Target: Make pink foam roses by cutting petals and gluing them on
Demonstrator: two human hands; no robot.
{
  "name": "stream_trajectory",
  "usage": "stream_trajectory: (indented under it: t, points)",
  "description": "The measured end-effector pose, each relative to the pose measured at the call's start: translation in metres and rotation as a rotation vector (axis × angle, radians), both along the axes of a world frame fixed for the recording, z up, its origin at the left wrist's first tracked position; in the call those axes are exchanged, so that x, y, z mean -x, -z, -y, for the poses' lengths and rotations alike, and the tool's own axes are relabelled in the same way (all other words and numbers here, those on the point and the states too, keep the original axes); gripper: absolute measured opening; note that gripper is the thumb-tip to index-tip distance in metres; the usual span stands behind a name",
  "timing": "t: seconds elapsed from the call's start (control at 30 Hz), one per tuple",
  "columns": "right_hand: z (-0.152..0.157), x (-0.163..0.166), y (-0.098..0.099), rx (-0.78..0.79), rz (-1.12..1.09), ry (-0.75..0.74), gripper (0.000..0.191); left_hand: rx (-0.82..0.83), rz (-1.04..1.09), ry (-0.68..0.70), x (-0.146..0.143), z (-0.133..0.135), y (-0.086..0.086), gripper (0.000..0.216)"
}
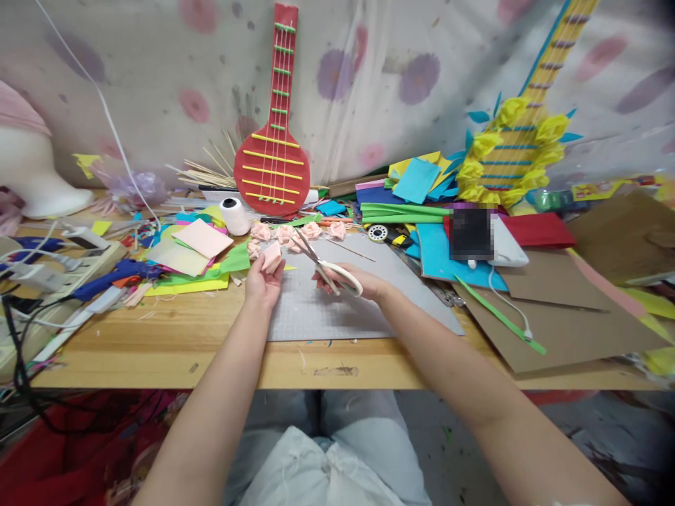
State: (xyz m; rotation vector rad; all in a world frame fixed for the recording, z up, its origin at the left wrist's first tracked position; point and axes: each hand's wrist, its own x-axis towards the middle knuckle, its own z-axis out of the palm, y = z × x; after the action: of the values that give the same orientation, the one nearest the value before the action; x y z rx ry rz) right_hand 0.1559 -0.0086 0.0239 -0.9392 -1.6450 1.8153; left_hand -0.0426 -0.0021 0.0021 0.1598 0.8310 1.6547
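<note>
My left hand [259,284] is closed on a small folded piece of pale pink paper [272,257], held up over the left part of the grey cutting mat [316,316]. In my right hand [369,284] is a pair of scissors [344,275] with white handles. Their blades are spread and point up and left, apart from the paper. Several pale pink paper roses [311,230] lie along the far edge of the mat, just beyond both hands.
A red paper lute [271,169] leans against the curtain behind. Left are a thread cone [235,216], pink paper squares [203,240], a blue glue gun [124,275] and a power strip [63,277]. Right are green strips [401,212], cardboard [559,330] and a yellow-flowered paper instrument [509,151].
</note>
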Motion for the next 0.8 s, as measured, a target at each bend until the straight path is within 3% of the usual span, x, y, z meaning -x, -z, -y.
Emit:
stream_trajectory:
  t: [0.3,0.8]
  points:
    - [-0.006,-0.003,-0.005,0.336,0.044,-0.294,0.06,-0.003,-0.046,-0.042,-0.003,0.001,0.001,0.013]
    - [-0.016,-0.004,0.011,0.422,-0.04,-0.374,0.066,-0.008,-0.051,-0.048,-0.008,0.004,-0.001,0.011]
